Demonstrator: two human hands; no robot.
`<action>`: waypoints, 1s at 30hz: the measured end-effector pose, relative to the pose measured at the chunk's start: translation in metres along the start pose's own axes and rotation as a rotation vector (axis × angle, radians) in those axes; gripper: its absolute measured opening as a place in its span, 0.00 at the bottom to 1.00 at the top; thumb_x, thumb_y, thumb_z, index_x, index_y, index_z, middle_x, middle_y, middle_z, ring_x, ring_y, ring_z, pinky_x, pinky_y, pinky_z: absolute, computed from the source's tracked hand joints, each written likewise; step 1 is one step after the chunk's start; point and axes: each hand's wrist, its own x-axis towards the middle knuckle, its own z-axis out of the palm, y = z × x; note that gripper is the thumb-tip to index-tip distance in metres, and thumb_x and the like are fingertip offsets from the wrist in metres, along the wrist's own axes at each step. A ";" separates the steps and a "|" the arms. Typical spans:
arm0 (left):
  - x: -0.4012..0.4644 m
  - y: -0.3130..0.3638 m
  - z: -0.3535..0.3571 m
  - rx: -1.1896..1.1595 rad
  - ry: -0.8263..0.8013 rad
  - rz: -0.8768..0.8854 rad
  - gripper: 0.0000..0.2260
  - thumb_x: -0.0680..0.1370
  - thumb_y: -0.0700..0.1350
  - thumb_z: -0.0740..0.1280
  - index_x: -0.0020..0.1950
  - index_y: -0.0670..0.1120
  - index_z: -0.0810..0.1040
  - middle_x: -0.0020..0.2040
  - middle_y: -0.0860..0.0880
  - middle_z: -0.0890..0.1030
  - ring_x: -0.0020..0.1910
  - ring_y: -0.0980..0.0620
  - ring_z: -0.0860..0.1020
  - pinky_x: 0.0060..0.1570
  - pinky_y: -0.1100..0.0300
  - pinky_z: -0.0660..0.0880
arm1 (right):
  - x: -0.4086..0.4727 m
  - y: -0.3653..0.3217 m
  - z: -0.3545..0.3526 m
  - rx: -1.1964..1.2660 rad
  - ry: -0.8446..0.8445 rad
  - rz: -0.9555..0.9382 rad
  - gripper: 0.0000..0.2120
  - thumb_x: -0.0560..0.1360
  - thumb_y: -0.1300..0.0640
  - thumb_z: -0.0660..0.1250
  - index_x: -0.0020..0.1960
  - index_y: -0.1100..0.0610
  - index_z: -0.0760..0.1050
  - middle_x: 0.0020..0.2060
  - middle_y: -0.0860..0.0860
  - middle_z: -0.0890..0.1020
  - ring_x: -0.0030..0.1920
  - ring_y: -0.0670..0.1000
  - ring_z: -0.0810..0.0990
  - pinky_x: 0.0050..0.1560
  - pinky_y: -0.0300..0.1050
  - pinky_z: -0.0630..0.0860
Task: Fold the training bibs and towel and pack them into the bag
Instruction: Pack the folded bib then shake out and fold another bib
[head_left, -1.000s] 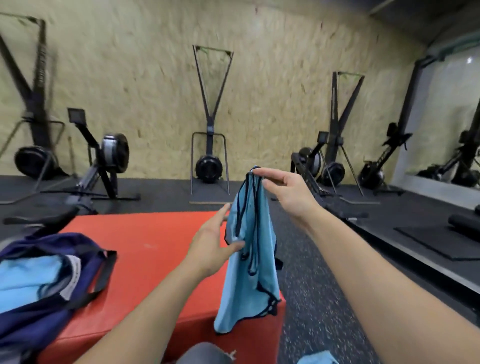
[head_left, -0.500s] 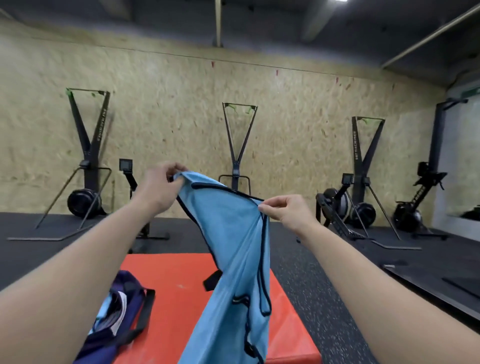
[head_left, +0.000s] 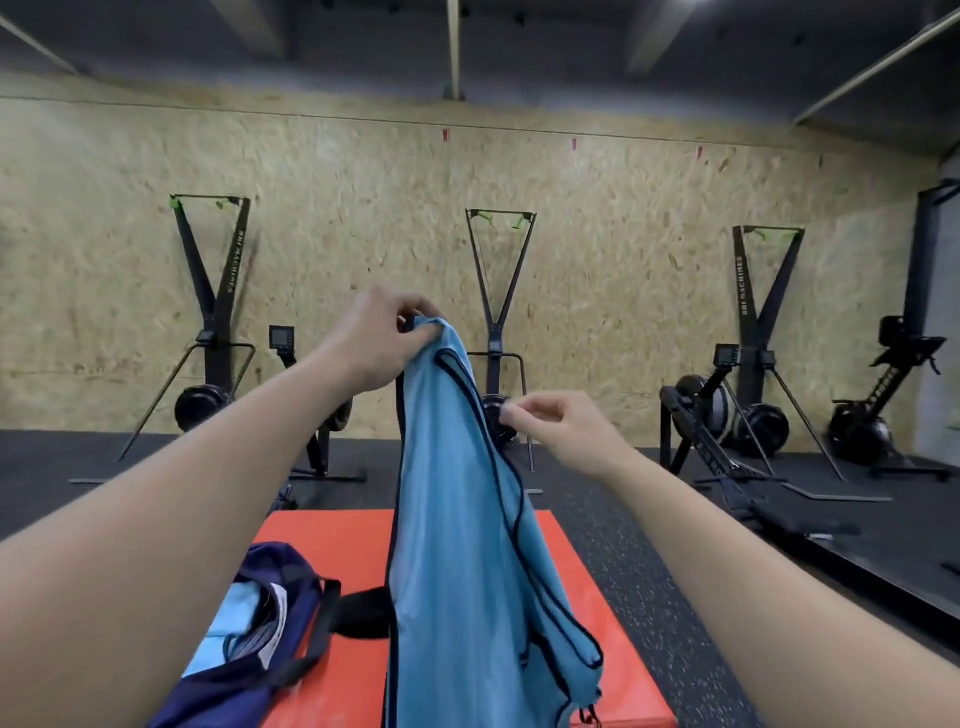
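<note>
Two hands are engaged on one blue training bib (head_left: 457, 519), which is hanging at the centre of the frame above the red bench (head_left: 332, 540). My left hand (head_left: 379, 343) is gripping the bib's top edge, fingers curled over the bunched fabric, and is holding it high so that the cloth drops free and its shape can be read. My right hand (head_left: 561, 431) is sitting lower and to the right of centre, fingertips drawn together at the dark trim; whether that grip is actually pinching the edge or closing just beside it, I cannot tell. I am judging that the raised hold is meant to let the bib hang straight and bring its edges together before folding; no fold is yet made.

At the lower left of the frame, the navy bag (head_left: 270, 634) is lying open on the bench with light blue fabric showing inside, near enough to receive the bib once folded.

The bib's lower hem is running out of the bottom of the frame. It is also covering the middle of the bench and part of a black strap (head_left: 363, 613) beside the bag. The contents of the bag are only partly visible, and no towel can be identified with certainty.
</note>
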 end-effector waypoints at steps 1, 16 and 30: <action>-0.001 0.002 0.004 0.016 -0.022 0.017 0.04 0.79 0.47 0.70 0.49 0.50 0.84 0.46 0.51 0.83 0.47 0.51 0.81 0.49 0.55 0.79 | 0.000 -0.008 0.003 0.090 -0.007 -0.069 0.10 0.79 0.50 0.70 0.51 0.56 0.85 0.54 0.47 0.85 0.57 0.43 0.82 0.61 0.39 0.75; -0.015 -0.014 -0.002 0.049 -0.112 0.021 0.08 0.74 0.49 0.76 0.43 0.46 0.81 0.37 0.49 0.78 0.33 0.55 0.72 0.36 0.61 0.69 | 0.031 -0.037 0.031 0.166 -0.023 -0.072 0.06 0.75 0.64 0.73 0.50 0.57 0.85 0.44 0.54 0.87 0.43 0.45 0.83 0.46 0.40 0.81; -0.041 -0.022 0.021 0.150 -0.090 -0.044 0.22 0.74 0.63 0.70 0.66 0.58 0.78 0.51 0.58 0.80 0.46 0.57 0.77 0.47 0.58 0.74 | 0.040 -0.064 0.046 0.592 -0.061 0.106 0.14 0.84 0.56 0.59 0.65 0.62 0.76 0.55 0.56 0.85 0.55 0.51 0.85 0.54 0.46 0.81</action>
